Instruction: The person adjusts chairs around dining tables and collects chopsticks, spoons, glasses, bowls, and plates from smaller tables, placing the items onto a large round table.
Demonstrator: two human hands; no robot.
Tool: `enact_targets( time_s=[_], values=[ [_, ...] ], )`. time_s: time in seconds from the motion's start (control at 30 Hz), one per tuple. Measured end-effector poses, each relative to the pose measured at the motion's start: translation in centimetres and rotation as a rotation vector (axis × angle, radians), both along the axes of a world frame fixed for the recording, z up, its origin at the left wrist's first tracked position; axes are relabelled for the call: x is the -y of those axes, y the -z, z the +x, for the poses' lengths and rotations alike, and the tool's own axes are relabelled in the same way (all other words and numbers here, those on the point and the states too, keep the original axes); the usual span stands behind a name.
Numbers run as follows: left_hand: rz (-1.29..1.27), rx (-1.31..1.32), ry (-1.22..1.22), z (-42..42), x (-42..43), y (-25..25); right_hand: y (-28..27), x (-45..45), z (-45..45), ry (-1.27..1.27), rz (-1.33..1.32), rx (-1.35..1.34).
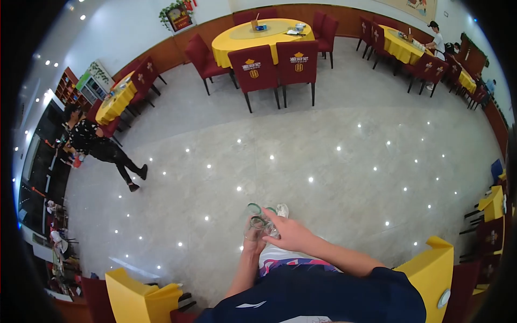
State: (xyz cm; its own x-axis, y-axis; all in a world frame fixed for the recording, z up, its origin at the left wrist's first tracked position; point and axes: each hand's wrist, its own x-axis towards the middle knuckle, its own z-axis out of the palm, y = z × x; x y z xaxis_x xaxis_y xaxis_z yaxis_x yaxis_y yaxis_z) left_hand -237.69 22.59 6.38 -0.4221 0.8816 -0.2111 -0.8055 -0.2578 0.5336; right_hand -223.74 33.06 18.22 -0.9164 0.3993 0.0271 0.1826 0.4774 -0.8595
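A cluster of clear drinking glasses (254,229) with greenish rims is held in front of my body, over the floor. My left hand (254,245) supports the cluster from below and behind, its fingers partly hidden by the glass. From the right side, my right hand (288,231) grips the glasses, thumb and fingers curled against them. The glasses overlap, so their exact number is hard to make out.
A round table (264,39) with a yellow cloth and dark red chairs (253,70) stands ahead. One person (99,142) in dark clothes walks at left; another person (437,43) is by tables at far right. Yellow-covered furniture (142,296) flanks me.
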Motion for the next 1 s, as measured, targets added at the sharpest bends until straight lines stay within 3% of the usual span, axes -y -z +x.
enact_targets(
  time_s=[0.17, 0.27, 0.33, 0.57, 0.8, 1.0],
  values=[
    [-0.015, 0.107, 0.012, -6.4, -10.9, 1.3, 3.8, -10.3, -7.0, 0.031, 0.183, -0.059],
    [-0.061, 0.093, 0.023, -9.8, -16.9, 1.1, 2.2, -17.0, -10.0, 0.037, 0.218, -0.151],
    [0.029, 0.117, 0.073, -11.9, -22.7, 0.1, -1.4, -22.1, -11.2, -0.057, -0.184, 0.094],
    [-0.048, 0.152, 0.236, -15.6, -39.6, 0.5, 1.7, -36.6, -12.7, 0.204, -0.503, -0.017],
    [-0.167, 0.098, 0.409, -15.6, -58.4, -0.4, 7.5, -52.1, -11.3, 0.408, -0.736, -0.303],
    [-0.142, 0.159, 0.403, -12.5, -75.9, 0.7, 4.8, -70.8, -7.5, 0.429, -0.702, -0.139]
  ],
)
